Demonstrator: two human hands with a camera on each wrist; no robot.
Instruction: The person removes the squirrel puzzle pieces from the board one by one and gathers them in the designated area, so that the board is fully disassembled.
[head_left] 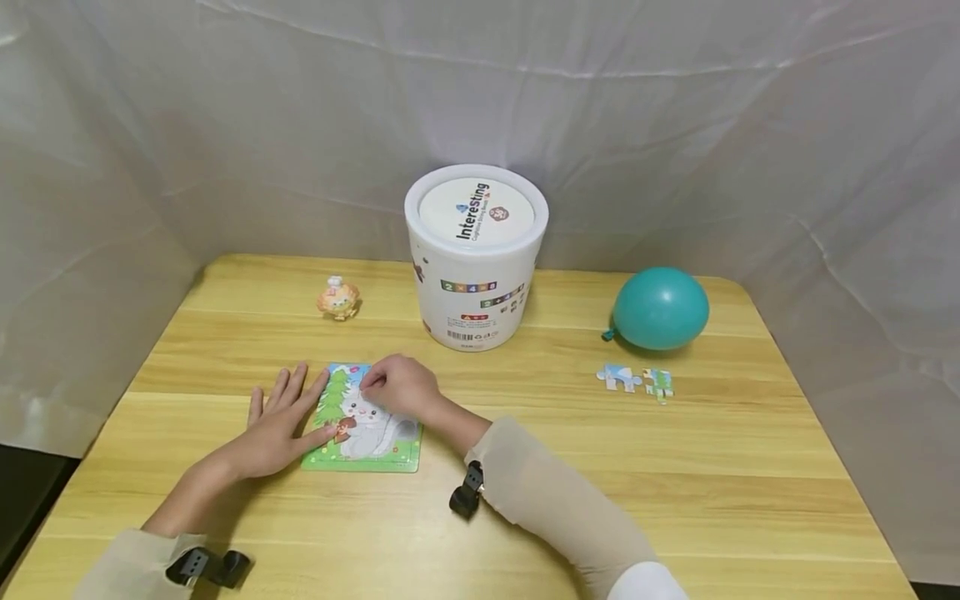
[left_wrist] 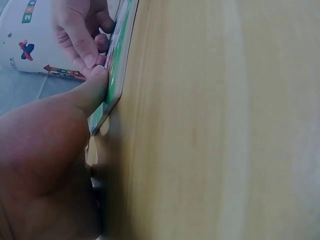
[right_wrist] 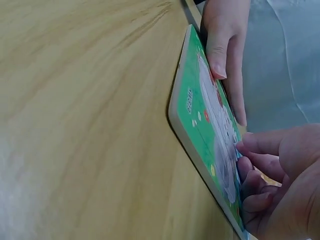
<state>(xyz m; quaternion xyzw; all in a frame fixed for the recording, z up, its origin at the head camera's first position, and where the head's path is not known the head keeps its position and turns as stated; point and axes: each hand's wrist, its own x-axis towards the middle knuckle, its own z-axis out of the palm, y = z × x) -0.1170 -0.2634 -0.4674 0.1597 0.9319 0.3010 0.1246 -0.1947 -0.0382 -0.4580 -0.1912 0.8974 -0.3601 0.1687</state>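
Note:
A jigsaw puzzle [head_left: 405, 457] with a white squirrel, a green tree and a green border lies flat on the table. My left hand [head_left: 273, 429] lies at its left side, fingers spread on the tabletop and thumb [left_wrist: 95, 90] resting over the puzzle's edge. Above the squirrel's head, the curled right hand [head_left: 405, 387] pinches with thumb and index finger at a puzzle piece, mostly hidden by the fingertips [right_wrist: 241, 146]. Its other fingers curl in close to the board.
Two loose puzzle pieces [head_left: 619, 377] lie on the right side of the table, below a teal balloon [head_left: 662, 308]. A white lidded bucket [head_left: 476, 292] stands at the back middle. Left of it is a small orange figurine [head_left: 338, 300]. Pale cloth [head_left: 300, 125] hangs behind the table.

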